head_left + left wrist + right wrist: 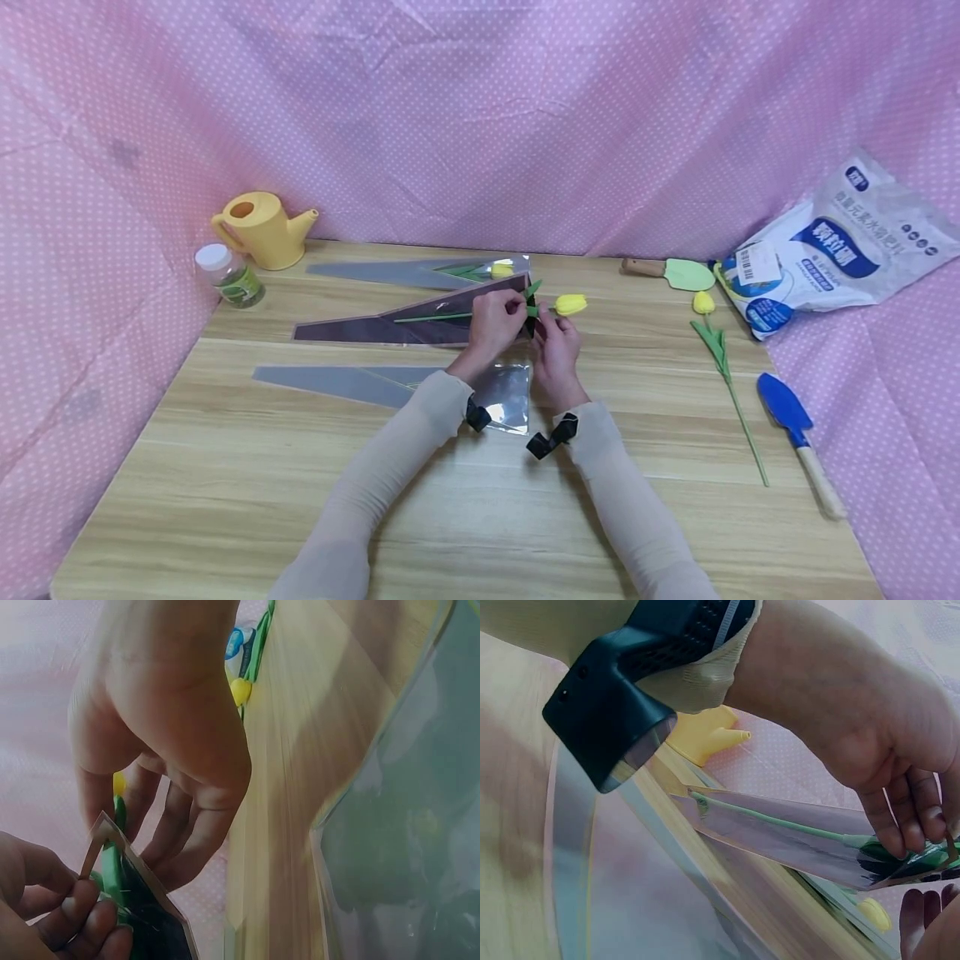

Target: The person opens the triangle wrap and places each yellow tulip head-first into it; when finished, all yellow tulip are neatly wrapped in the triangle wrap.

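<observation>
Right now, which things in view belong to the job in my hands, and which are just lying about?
Seem part of the job:
dark sleeve
yellow tulip, its stem inside that sleeve
farther grey sleeve, with a second tulip
nearer grey sleeve
loose tulip on the right, probably

Apparently just lying about:
watering can
bottle
green trowel
blue trowel
printed bag

Beige sleeves [637, 500] bear black, boxy cameras [604, 709] at the cuffs [709, 682], one with small holes and a pale strap [727, 624].

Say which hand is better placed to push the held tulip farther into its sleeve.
Probably the right hand: it is nearer the yellow bloom, which is outside the dark sleeve, while the left hand pinches the sleeve's edge.
</observation>
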Demonstrator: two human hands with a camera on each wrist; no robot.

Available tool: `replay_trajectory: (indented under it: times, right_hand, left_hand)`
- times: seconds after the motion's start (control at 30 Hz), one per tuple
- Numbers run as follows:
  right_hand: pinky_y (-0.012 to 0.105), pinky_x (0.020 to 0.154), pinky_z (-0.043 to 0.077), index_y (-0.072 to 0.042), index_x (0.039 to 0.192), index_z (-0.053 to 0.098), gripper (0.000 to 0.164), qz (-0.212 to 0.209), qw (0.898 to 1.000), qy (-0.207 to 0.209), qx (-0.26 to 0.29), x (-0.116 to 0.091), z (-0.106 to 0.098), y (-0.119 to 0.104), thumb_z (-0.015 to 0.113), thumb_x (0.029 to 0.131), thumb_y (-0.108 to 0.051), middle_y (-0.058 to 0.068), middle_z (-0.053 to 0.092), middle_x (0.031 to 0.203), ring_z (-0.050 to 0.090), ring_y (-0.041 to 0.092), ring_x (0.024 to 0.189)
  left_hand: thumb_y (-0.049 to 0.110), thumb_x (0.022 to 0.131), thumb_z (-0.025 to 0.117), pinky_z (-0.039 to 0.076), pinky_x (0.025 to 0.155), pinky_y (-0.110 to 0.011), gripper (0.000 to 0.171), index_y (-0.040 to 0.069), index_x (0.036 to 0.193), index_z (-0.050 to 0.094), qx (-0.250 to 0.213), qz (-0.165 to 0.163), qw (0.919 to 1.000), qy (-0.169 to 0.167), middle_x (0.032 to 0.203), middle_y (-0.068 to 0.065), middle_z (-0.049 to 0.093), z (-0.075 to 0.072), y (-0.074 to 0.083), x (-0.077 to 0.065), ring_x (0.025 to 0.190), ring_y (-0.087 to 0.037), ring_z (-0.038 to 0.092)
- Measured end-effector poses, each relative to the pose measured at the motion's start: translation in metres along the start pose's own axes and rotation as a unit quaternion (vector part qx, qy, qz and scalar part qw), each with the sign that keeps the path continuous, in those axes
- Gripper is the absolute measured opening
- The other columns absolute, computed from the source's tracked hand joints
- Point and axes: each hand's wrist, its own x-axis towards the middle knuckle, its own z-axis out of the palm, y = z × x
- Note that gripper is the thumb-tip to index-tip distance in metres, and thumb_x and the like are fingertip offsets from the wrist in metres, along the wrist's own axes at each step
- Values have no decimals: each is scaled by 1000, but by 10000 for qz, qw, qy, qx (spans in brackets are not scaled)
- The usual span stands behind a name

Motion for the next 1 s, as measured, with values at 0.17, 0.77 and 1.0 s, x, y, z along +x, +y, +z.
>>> replay_trajectory:
  times: [0.17,0.77,1.0]
  right_hand:
    - [14,53,41,-4,103,61,15,-99,9999,-26,39,-2,3,2,59,95,-17,-3,67,86,60,4,69]
    - [33,104,49,-8,92,67,5,-407,9982,295,317,3,3,5,62,93,-11,0,63,96,64,6,91]
    - [25,93,54,-5,97,65,8,-287,9978,403,446,6,2,2,63,91,-10,4,62,101,66,9,93]
  left_hand:
    - [5,84,64,52,59,-19,12,2,88,76,8,83,9999,-122,80,-12,75,0,-1,0,67,-17,67]
    - [14,87,67,53,66,-23,22,4,105,72,-158,611,9963,-579,84,-11,72,-12,-14,6,73,-18,65]
    - [45,75,77,42,108,-46,79,18,143,45,1120,663,9804,-1476,140,-12,49,-30,-34,17,128,-28,49]
